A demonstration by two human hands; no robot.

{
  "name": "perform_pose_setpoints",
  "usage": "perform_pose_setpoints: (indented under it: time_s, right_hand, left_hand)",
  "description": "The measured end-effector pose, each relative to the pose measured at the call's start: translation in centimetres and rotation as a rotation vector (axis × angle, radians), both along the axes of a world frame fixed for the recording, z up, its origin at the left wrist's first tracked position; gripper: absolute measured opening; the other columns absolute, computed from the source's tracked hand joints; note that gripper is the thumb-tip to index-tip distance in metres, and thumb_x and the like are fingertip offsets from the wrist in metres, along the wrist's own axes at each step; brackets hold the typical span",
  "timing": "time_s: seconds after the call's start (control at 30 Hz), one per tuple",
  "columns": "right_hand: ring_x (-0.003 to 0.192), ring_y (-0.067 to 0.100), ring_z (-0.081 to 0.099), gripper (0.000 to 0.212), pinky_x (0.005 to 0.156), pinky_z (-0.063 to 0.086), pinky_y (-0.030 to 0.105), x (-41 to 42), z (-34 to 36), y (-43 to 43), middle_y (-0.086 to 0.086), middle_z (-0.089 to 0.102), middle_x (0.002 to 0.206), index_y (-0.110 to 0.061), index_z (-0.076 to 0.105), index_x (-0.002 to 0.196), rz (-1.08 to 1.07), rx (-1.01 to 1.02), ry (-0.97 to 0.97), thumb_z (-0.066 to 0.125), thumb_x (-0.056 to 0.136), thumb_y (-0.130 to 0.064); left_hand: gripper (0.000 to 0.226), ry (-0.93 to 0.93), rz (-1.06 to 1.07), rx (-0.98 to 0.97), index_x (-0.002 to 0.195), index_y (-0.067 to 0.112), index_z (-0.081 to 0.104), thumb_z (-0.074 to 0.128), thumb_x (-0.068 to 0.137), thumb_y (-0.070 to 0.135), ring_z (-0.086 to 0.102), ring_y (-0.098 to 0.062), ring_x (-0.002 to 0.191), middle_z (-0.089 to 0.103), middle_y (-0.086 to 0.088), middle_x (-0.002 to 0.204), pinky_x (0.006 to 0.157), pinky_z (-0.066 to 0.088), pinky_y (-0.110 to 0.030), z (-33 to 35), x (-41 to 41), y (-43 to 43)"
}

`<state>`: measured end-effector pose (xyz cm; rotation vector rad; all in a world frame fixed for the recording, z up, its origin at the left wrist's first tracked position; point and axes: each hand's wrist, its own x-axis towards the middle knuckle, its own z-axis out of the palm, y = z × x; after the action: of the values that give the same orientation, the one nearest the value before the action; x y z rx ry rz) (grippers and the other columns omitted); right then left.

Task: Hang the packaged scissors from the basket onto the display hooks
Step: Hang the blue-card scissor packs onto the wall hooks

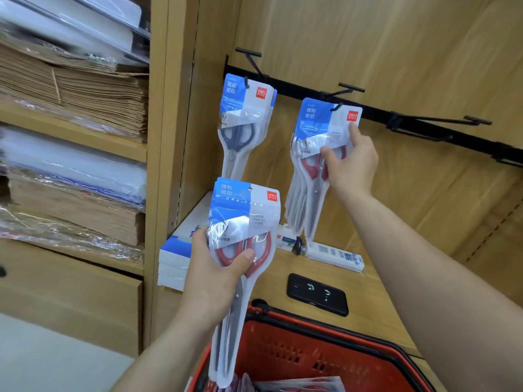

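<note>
My left hand (218,267) grips a stack of packaged red-handled scissors (243,222), held upright above the red basket (297,352). My right hand (351,162) pinches the front pack of red-handled scissors (319,131) hanging on the middle hook (336,107), thumb on the front and forefinger at the card's right edge. Packs of dark-handled scissors (243,120) hang on the left hook (246,82). One hook on the black rail, the right hook (441,120), is bare. More packs lie in the basket (300,386).
A black phone (317,297) lies on the wooden shelf beside white boxes (175,261) and a white power strip (334,254). Stacks of brown paper and wrapped sheets (73,89) fill the shelves at left. The wooden back panel is behind the rail.
</note>
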<state>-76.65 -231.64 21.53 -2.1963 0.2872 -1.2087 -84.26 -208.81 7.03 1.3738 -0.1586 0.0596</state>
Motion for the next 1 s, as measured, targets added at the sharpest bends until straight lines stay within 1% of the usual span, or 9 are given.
perform_pose_setpoints:
  time_s: [0.13,0.23,0.33,0.43,0.53,0.67,0.8,0.9,1.0]
  right_hand:
    - [0.096,0.006,0.054,0.070,0.083,0.037,0.009,-1.4,-1.8,0.6,-0.004,0.045,0.126,-0.028,0.043,0.154,-0.021,0.042,0.030,0.074,0.091,-0.029]
    - [0.084,-0.002,0.057,0.041,0.078,0.045,0.013,-4.7,-5.0,2.2,-0.008,0.053,0.117,-0.031,0.059,0.134,0.082,0.148,0.032,0.070,0.095,-0.026]
    - [0.083,0.012,0.069,0.020,0.076,0.060,0.047,-8.4,-8.3,5.6,0.002,0.070,0.108,-0.027,0.067,0.116,0.424,0.387,0.309,0.071,0.096,-0.028]
    - [0.087,0.026,0.076,0.030,0.075,0.063,0.057,-9.8,-10.4,7.6,0.006,0.074,0.102,-0.025,0.065,0.109,0.493,0.522,0.334,0.084,0.085,-0.025]
    - [0.088,0.029,0.076,0.043,0.077,0.062,0.058,-9.7,-10.7,7.8,0.006,0.075,0.098,-0.028,0.063,0.107,0.418,0.552,0.238,0.091,0.075,-0.026]
    - [0.090,0.014,0.073,0.041,0.081,0.061,0.041,-9.8,-11.2,7.7,-0.004,0.073,0.103,-0.031,0.060,0.106,0.366,0.463,0.213,0.089,0.078,-0.026]
    - [0.078,0.011,0.068,0.013,0.079,0.056,0.037,-9.5,-11.1,7.4,-0.001,0.074,0.088,-0.011,0.067,0.093,0.390,0.612,0.091,0.071,0.097,-0.023]
    - [0.072,0.013,0.057,0.036,0.073,0.046,0.037,-8.9,-11.3,7.6,0.000,0.065,0.075,-0.010,0.063,0.078,0.347,0.678,0.035,0.055,0.106,-0.032]
    - [0.081,0.021,0.063,0.037,0.077,0.052,0.041,-8.3,-11.5,8.1,0.008,0.070,0.096,-0.017,0.067,0.083,0.299,0.661,-0.016,0.056,0.099,-0.048]
  left_hand:
    - [0.055,0.014,-0.008,0.006,0.125,0.037,0.047,0.079,0.089,0.012,0.068,0.012,0.087,0.069,0.016,0.109,0.074,0.051,-0.018,0.0,-0.1,-0.1]
    - [0.052,0.013,-0.019,0.012,0.118,0.041,0.047,0.079,0.089,0.012,0.068,0.012,0.085,0.069,0.017,0.108,0.070,0.050,-0.015,-0.1,-0.2,-0.3]
    - [0.055,0.016,-0.034,0.005,0.124,0.036,0.049,0.080,0.087,0.010,0.070,0.007,0.088,0.070,0.013,0.111,0.068,0.054,-0.013,-0.4,-0.2,-0.8]
    - [0.059,0.022,-0.052,-0.021,0.129,0.029,0.050,0.083,0.084,0.009,0.073,0.000,0.094,0.072,0.008,0.115,0.076,0.056,-0.019,-0.5,-0.4,-1.3]
    - [0.059,0.026,-0.069,-0.058,0.128,0.025,0.051,0.085,0.081,0.010,0.074,-0.003,0.094,0.074,0.006,0.112,0.074,0.058,-0.019,-0.3,-0.7,-1.5]
    - [0.043,0.038,-0.094,-0.093,0.121,0.034,0.053,0.078,0.089,0.020,0.074,-0.002,0.094,0.075,0.008,0.111,0.072,0.058,-0.016,-0.2,-1.1,-1.7]
    - [0.036,0.012,-0.097,-0.067,0.118,0.036,0.053,0.074,0.094,0.018,0.073,0.002,0.092,0.074,0.011,0.109,0.067,0.054,-0.010,-0.2,-1.3,-1.7]
    - [0.035,-0.005,-0.101,-0.073,0.116,0.035,0.054,0.074,0.093,0.016,0.072,0.003,0.092,0.074,0.014,0.105,0.066,0.052,-0.009,-0.3,-1.5,-2.0]
    - [0.035,-0.008,-0.102,-0.090,0.113,0.033,0.056,0.076,0.091,0.014,0.073,0.002,0.093,0.075,0.017,0.100,0.069,0.052,-0.009,-0.5,-1.5,-2.4]
